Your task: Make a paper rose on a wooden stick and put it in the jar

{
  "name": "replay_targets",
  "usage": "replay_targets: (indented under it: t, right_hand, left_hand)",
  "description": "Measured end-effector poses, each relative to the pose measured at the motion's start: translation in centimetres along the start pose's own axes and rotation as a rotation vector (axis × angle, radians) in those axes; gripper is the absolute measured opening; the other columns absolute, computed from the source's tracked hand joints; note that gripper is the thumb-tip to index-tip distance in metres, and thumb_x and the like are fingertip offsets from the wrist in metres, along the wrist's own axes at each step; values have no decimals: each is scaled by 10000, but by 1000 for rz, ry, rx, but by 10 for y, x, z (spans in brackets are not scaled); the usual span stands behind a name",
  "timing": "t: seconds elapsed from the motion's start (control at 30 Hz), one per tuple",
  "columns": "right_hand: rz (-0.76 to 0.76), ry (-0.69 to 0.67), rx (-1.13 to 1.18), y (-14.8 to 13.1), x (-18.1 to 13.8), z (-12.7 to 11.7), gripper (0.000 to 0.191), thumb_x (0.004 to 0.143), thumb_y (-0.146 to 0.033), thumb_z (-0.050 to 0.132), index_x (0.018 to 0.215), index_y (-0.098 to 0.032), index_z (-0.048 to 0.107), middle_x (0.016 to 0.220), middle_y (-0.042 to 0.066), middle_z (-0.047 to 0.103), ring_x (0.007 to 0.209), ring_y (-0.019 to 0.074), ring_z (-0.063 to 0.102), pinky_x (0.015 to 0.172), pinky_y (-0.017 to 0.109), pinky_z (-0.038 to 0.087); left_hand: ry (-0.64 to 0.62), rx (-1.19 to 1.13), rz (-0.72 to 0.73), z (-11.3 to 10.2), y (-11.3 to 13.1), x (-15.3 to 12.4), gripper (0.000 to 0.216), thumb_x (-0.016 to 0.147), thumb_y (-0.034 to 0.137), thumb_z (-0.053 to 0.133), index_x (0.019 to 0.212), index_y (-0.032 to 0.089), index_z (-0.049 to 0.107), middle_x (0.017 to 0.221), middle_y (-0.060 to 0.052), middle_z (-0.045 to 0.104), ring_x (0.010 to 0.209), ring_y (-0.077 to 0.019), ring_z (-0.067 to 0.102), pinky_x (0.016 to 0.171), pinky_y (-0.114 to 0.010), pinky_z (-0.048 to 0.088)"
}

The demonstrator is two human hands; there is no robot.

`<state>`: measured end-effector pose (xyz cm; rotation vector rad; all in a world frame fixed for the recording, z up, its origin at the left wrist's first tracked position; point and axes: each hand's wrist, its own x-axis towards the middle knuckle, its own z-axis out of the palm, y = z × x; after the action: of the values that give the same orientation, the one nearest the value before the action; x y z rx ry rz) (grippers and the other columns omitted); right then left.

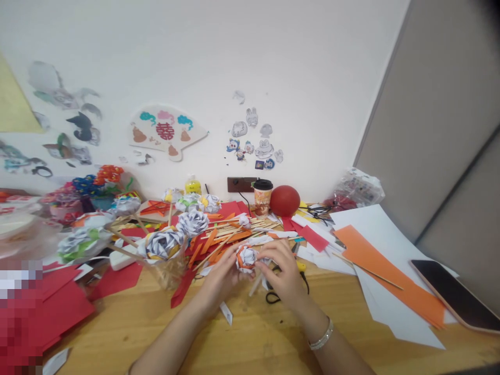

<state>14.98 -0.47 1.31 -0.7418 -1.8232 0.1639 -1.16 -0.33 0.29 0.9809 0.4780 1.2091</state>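
Observation:
Both my hands meet over the wooden table (253, 338) around a small paper flower (246, 258) of white printed paper with orange edges. My left hand (222, 278) cups it from the left, fingers curled against it. My right hand (283, 271) pinches its right side, a silver bracelet (321, 338) on that wrist. A wooden stick (255, 286) runs down from the flower between my hands. Black-handled scissors (275, 297) lie under my right hand.
Finished paper flowers on sticks (164, 242) lie to the left among red paper (62, 302), orange strips and wooden sticks (234, 229). A coffee cup (262, 197) and red ball (284, 200) stand by the wall. White and orange sheets (375, 260) and a phone (457, 299) lie right.

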Motion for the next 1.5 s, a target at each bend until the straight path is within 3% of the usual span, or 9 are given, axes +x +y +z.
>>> replay_targets:
  t: [0.1,0.27,0.5,0.7,0.87,1.1,1.23,1.33,1.5]
  right_hand:
    - [-83,-35,-82,2,-2,1,116,805,-207,540,867,-247,630,854,32,587,850,193,509,771,364,401]
    - [-182,25,-175,5,-4,5,148,815,-174,529,916,-236,617,874,38,586,843,185,503,760,364,410]
    - [-270,22,-288,6,-6,5,288,826,-145,499,1087,-240,575,958,64,589,876,193,499,751,361,421]
    - [-341,33,-304,7,-7,7,288,815,-132,517,1063,-262,587,953,52,599,880,183,497,763,355,421]
    - [-221,11,-235,4,-5,5,149,814,-180,520,915,-225,620,935,59,576,876,193,498,760,376,421]
    - [-346,-48,-355,5,-5,3,249,796,-142,521,1024,-215,592,962,81,583,897,215,485,785,394,402]
    - [-176,-7,-227,6,-4,1,270,822,-163,478,1071,-224,564,958,68,569,899,208,498,786,392,403]
    - [-88,31,-154,7,-3,0,231,835,-165,471,1021,-235,589,908,50,568,872,192,505,766,373,411]
    - [-169,33,-154,8,-2,1,209,821,-147,510,986,-237,602,878,42,576,842,182,503,736,356,420]
  left_hand:
    - [14,34,10,0,-2,-1,346,773,353,554,1086,207,525,971,-63,608,771,-173,584,635,-282,478]
    - [-2,33,28,1,-7,-3,286,794,351,537,1043,209,515,1010,-51,588,818,-165,569,645,-262,463]
    - [-23,216,25,-5,-9,-3,454,709,321,649,1123,214,498,1100,-68,570,833,-176,569,747,-307,459]
    - [43,363,80,-3,-5,-2,426,737,316,615,1126,184,505,1131,-87,567,1066,-236,491,867,-329,416]
    - [53,396,35,4,-2,-1,450,671,339,670,1058,166,519,993,-72,604,888,-209,553,744,-310,464]
    - [93,338,7,0,-7,0,430,686,318,663,1056,158,516,994,-73,590,894,-199,540,734,-287,447]
    - [50,236,35,4,-2,-3,339,736,329,617,1014,158,524,775,-20,588,652,-123,531,635,-250,435]
    - [-11,154,19,5,-2,-5,323,745,349,606,1000,171,518,732,-9,578,611,-114,526,614,-251,433]
    - [-41,127,-31,2,-7,-3,302,774,350,573,1020,190,501,735,-4,575,621,-121,556,611,-261,442]
